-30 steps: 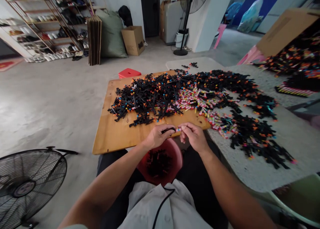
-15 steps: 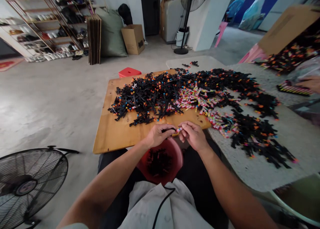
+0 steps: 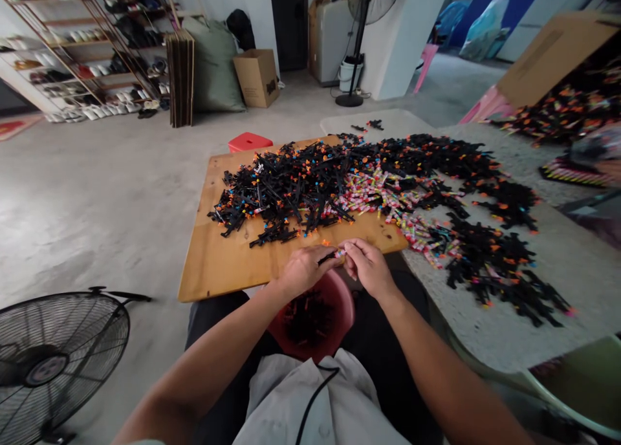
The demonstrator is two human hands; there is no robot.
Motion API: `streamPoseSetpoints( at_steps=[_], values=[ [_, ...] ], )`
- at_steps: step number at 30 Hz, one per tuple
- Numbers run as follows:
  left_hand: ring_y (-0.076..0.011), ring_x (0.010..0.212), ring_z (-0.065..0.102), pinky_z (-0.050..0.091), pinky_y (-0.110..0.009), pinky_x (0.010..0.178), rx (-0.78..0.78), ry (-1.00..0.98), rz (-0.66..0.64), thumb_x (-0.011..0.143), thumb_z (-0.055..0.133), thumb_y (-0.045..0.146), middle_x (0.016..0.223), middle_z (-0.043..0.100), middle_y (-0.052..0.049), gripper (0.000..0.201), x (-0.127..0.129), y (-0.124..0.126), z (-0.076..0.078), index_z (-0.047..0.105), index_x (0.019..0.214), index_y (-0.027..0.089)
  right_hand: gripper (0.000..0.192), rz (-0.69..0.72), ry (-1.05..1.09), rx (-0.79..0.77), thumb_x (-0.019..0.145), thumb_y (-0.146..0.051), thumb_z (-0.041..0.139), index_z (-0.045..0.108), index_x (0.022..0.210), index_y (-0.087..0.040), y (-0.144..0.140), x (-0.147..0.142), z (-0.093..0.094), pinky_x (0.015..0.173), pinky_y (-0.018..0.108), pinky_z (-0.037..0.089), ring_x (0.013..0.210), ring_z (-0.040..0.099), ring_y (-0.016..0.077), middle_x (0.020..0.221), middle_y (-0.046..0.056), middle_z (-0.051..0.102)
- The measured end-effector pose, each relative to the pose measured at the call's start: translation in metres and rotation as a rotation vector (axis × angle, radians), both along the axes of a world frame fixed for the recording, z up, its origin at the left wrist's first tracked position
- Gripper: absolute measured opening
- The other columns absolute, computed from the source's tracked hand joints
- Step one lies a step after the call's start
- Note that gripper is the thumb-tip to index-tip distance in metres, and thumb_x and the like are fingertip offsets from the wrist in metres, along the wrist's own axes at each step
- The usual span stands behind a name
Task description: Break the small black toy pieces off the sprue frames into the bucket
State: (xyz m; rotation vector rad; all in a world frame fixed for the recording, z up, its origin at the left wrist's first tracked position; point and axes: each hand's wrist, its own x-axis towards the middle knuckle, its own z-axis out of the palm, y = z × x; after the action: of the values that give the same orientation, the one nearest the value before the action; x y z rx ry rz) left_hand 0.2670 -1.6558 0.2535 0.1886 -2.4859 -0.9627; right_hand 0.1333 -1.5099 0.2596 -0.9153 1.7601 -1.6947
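Note:
My left hand [image 3: 301,265] is closed around a small black toy gun [image 3: 326,259], mostly hidden by the fingers. An orange tip shows just above that hand. Between both hands a small pink-and-white printed tube [image 3: 340,253] sticks out at the end of the toy gun. My right hand [image 3: 367,266] pinches at this tube with thumb and forefinger. Both hands are over the front edge of the wooden board [image 3: 213,264], above a red basin [image 3: 345,309] with dark pieces in it. Beyond them lies a heap of black toy guns [image 3: 291,186] beside a pile of pink printed tubes [image 3: 371,189].
More black toy guns [image 3: 504,257] lie on the grey tabletop [image 3: 485,341] at right. A floor fan [image 3: 48,367] stands at left, a red stool [image 3: 250,141] behind the board. A carton [image 3: 548,57] holds more pieces; at the right edge is another person's hand [image 3: 611,168].
My left hand has turned over so its back faces up more, and the orange tip now shows above it. My right hand has shifted slightly left, closer to the left.

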Motion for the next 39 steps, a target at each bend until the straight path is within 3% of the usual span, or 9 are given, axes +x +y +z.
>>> streamPoseSetpoints(
  at_steps=[5, 10, 14, 19, 24, 29, 34, 37, 39],
  values=[
    [-0.0221, 0.092, 0.077, 0.056, -0.029, 0.084, -0.019, -0.105, 0.087, 0.105, 0.057, 0.043, 0.103, 0.083, -0.008, 0.032, 0.011, 0.017, -0.006, 0.081, 0.117, 0.024, 0.043, -0.017, -0.065, 0.020, 0.094, -0.065, 0.063, 0.069, 0.091, -0.023, 0.003, 0.015, -0.020, 0.042, 0.024, 0.036, 0.046, 0.044, 0.0122, 0.059, -0.005, 0.053],
    [-0.0210, 0.081, 0.075, 0.052, -0.027, 0.073, -0.080, -0.318, 0.110, 0.103, 0.057, 0.041, 0.090, 0.082, -0.006, 0.030, 0.027, 0.024, -0.010, 0.083, 0.101, 0.026, 0.049, 0.193, 0.010, 0.199, 0.098, -0.066, 0.054, 0.071, 0.092, -0.021, 0.007, -0.012, -0.030, 0.046, 0.025, 0.040, 0.047, 0.049, 0.0134, 0.060, -0.003, 0.059],
    [-0.0275, 0.080, 0.074, 0.053, -0.033, 0.075, -0.294, -0.520, 0.011, 0.095, 0.065, 0.058, 0.083, 0.079, -0.011, 0.039, 0.027, 0.014, 0.002, 0.082, 0.091, 0.023, 0.042, -0.151, 0.480, 0.409, 0.108, -0.042, 0.040, 0.074, 0.106, -0.018, -0.016, -0.077, -0.014, 0.068, 0.030, 0.052, 0.071, 0.065, 0.0201, 0.082, 0.007, 0.071],
    [-0.0308, 0.097, 0.072, 0.055, -0.039, 0.085, -0.493, -0.477, -0.083, 0.103, 0.053, 0.031, 0.101, 0.077, -0.017, 0.029, -0.028, -0.008, 0.020, 0.079, 0.103, 0.017, 0.044, -0.183, 0.981, 0.809, 0.103, -0.016, 0.041, 0.062, 0.142, -0.019, -0.055, -0.124, 0.006, 0.094, 0.038, 0.051, 0.107, 0.068, 0.0279, 0.139, 0.019, 0.059],
    [-0.0340, 0.141, 0.049, 0.039, -0.053, 0.118, -0.705, -0.198, 0.022, 0.103, 0.045, 0.014, 0.144, 0.062, -0.020, 0.042, -0.115, -0.033, 0.010, 0.065, 0.140, 0.014, 0.044, -0.142, 1.155, 0.958, 0.105, -0.014, 0.036, 0.052, 0.146, -0.015, -0.064, -0.122, 0.010, 0.088, 0.036, 0.052, 0.105, 0.068, 0.0260, 0.145, 0.023, 0.047],
    [-0.0331, 0.131, 0.054, 0.021, -0.063, 0.126, -0.771, -0.215, 0.086, 0.102, 0.045, 0.012, 0.139, 0.066, -0.020, 0.036, -0.153, -0.051, -0.006, 0.072, 0.126, 0.012, 0.039, -0.110, 1.166, 0.961, 0.105, -0.012, 0.034, 0.057, 0.136, -0.012, -0.050, -0.122, 0.011, 0.087, 0.035, 0.053, 0.107, 0.067, 0.0264, 0.137, 0.021, 0.054],
    [-0.0266, 0.115, 0.063, 0.028, -0.055, 0.125, -0.437, -0.100, 0.090, 0.098, 0.057, 0.014, 0.110, 0.076, -0.013, 0.022, -0.139, -0.056, -0.001, 0.074, 0.111, 0.018, 0.041, -0.099, 1.151, 0.986, 0.104, -0.014, 0.040, 0.057, 0.141, -0.015, -0.040, -0.128, 0.016, 0.088, 0.036, 0.053, 0.104, 0.069, 0.0263, 0.138, 0.021, 0.055],
    [-0.0230, 0.094, 0.068, 0.050, -0.038, 0.099, 0.084, 0.081, 0.278, 0.096, 0.068, 0.027, 0.091, 0.075, -0.008, 0.009, -0.121, -0.052, 0.009, 0.071, 0.098, 0.019, 0.035, -0.080, 1.149, 0.995, 0.104, -0.019, 0.044, 0.064, 0.133, -0.018, -0.041, -0.135, 0.019, 0.088, 0.035, 0.052, 0.100, 0.070, 0.0244, 0.137, 0.018, 0.055],
    [-0.0178, 0.077, 0.065, 0.051, -0.028, 0.074, 0.528, 0.216, 0.366, 0.093, 0.074, 0.037, 0.083, 0.073, -0.005, 0.020, -0.107, -0.048, 0.016, 0.067, 0.090, 0.018, 0.030, -0.080, 1.136, 0.944, 0.102, -0.021, 0.048, 0.067, 0.126, -0.017, -0.043, -0.136, 0.018, 0.087, 0.035, 0.052, 0.098, 0.070, 0.0240, 0.135, 0.017, 0.057]
  ],
)
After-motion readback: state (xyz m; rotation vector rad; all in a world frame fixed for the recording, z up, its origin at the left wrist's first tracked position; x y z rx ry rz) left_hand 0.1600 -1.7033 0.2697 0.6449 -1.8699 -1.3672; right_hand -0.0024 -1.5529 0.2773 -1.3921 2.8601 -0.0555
